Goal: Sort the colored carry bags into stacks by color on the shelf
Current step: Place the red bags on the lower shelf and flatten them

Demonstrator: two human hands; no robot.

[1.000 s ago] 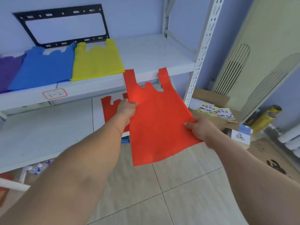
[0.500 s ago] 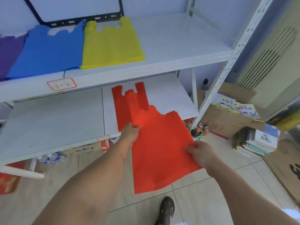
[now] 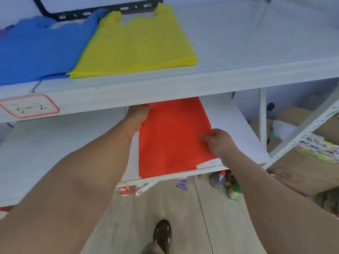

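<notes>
A person stands at a white shelf rack and reaches both bare arms forward. In the middle of the frame, a red bag (image 3: pixel 172 136) lies flat on the lower shelf (image 3: pixel 229 121). Its near edge hangs a little past the front lip of that shelf. Its far end goes under the upper shelf (image 3: pixel 238 52) and is hidden there.

The left hand (image 3: pixel 136 114) is at the red bag's left edge, near the top of what shows. The fingers reach under the upper shelf, so nobody can tell if they are pinching the bag or just lying on it. The right hand (image 3: pixel 219 142) is at the bag's right edge. Its fingers (image 3: pixel 208 137) are pinched together on the red cloth.

On the upper shelf, in the upper left of the frame, a yellow stack (image 3: pixel 135 44) lies flat. A blue stack (image 3: pixel 36 50) lies just to its left, and the yellow one covers the blue one's edge a little. A white label (image 3: pixel 29 106) with a red border is stuck on the front of the upper shelf, at the left.

At the bottom of the frame, a dark shoe (image 3: pixel 162 235) stands on the floor.
</notes>
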